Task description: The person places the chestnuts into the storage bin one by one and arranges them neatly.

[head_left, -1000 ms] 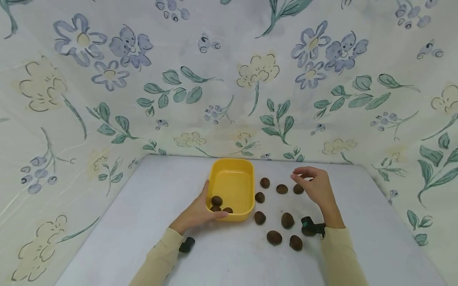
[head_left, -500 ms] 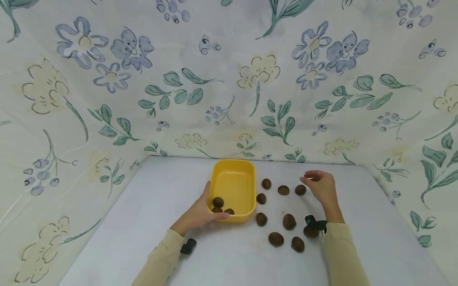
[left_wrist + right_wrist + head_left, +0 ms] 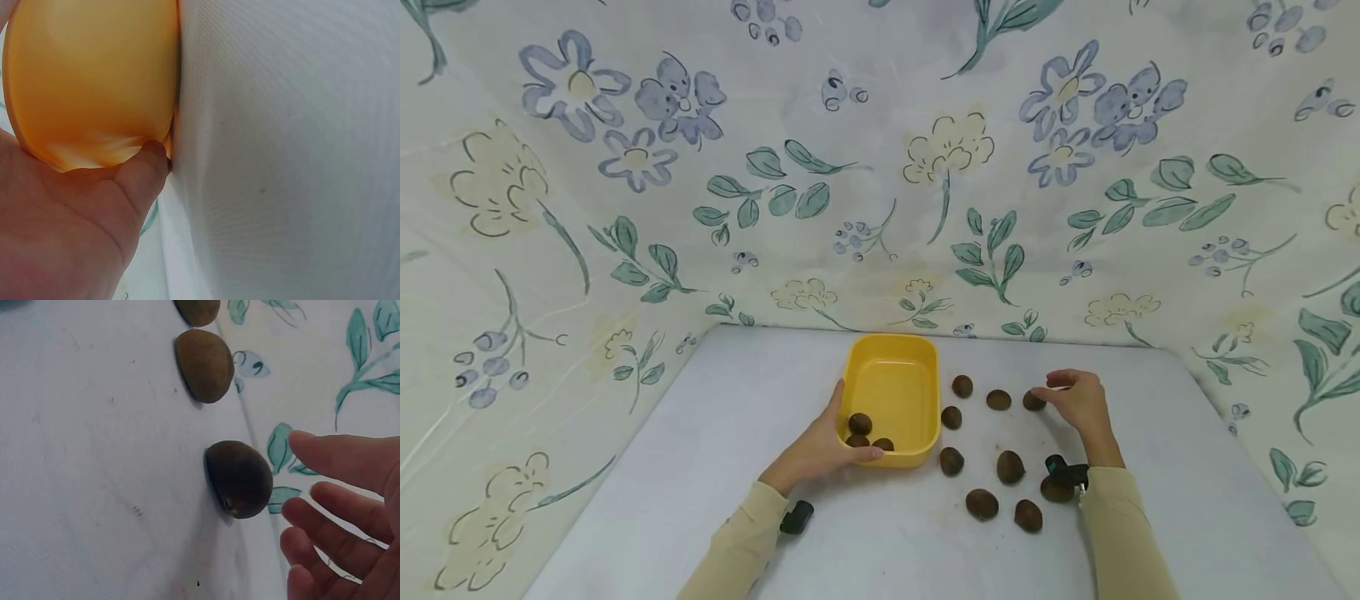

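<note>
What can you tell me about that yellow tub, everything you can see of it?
The yellow tub is a roughly rectangular, open-topped container with rounded corners, a smooth rim and no lid on it. It looks like plastic. It stands upright on the white table, toward the far edge. Three brown nuts show inside, gathered at its near left corner. The person's left hand grips that corner, thumb along the near side, fingers at the left side.

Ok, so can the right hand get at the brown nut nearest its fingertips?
Most likely yes: the right hand is close by, nothing shows between it and that brown nut, and the neighbouring nut sits apart.
</note>
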The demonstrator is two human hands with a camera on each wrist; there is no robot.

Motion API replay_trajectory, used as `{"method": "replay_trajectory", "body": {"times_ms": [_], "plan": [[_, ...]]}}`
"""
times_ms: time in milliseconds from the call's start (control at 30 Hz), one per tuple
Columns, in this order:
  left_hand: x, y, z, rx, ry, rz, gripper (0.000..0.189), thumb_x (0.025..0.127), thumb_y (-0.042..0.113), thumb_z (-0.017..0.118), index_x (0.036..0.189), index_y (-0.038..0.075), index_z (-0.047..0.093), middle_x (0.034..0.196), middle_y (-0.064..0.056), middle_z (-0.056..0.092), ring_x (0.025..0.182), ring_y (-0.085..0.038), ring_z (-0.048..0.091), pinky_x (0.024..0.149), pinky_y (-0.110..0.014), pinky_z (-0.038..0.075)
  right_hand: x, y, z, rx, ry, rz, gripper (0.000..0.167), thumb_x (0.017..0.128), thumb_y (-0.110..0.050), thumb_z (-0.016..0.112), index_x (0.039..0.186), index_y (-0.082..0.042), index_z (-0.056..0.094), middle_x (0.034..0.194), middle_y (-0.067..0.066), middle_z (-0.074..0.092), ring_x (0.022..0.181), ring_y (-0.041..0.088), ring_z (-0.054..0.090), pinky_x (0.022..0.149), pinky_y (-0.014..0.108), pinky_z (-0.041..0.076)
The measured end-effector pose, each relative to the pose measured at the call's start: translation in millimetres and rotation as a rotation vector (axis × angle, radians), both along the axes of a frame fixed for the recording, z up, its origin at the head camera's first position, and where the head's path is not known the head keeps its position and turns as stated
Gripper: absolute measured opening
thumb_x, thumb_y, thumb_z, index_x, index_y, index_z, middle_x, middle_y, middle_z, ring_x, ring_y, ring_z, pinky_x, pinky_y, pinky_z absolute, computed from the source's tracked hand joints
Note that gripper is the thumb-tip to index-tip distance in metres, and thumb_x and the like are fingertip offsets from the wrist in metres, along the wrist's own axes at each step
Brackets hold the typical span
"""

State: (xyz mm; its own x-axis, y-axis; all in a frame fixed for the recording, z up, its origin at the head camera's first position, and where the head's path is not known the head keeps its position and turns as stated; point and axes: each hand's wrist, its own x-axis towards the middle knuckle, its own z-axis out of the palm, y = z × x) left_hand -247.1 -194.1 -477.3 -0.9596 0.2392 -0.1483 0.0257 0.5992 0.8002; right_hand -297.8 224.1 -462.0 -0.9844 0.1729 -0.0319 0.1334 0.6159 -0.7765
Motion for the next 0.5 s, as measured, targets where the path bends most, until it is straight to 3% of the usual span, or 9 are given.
{"method": "replay_trajectory", "body": {"times_ms": [200, 500], "plan": [[0.9, 0.8, 1.5, 0.029, 0.014, -0.001, 0.142, 0.074, 0.052, 0.090, 0.167, 0.016, -0.010, 0.176, -0.014, 0.009, 0.161, -0.036, 0.019, 0.128, -0.061, 0.022, -3.2, 3.6, -3.5, 0.014, -0.072, 0.039, 0.056, 0.090, -0.029, 0.080, 0.130, 0.007, 0.063, 0.133, 0.031, 0.065, 0.123, 0.048, 0.060, 0.100, 0.058, 0.051], [2.7, 1.0, 1.5, 0.021, 0.005, 0.007, 0.143, 0.073, 0.055, 0.090, 0.167, 0.019, -0.011, 0.176, -0.013, 0.009, 0.162, -0.036, 0.019, 0.128, -0.062, 0.021, -6.2, 4.7, -9.7, 0.022, -0.091, 0.061, 0.058, 0.087, -0.027, 0.082, 0.129, 0.008, 0.064, 0.130, 0.030, 0.066, 0.120, 0.046, 0.060, 0.099, 0.057, 0.051]]}}
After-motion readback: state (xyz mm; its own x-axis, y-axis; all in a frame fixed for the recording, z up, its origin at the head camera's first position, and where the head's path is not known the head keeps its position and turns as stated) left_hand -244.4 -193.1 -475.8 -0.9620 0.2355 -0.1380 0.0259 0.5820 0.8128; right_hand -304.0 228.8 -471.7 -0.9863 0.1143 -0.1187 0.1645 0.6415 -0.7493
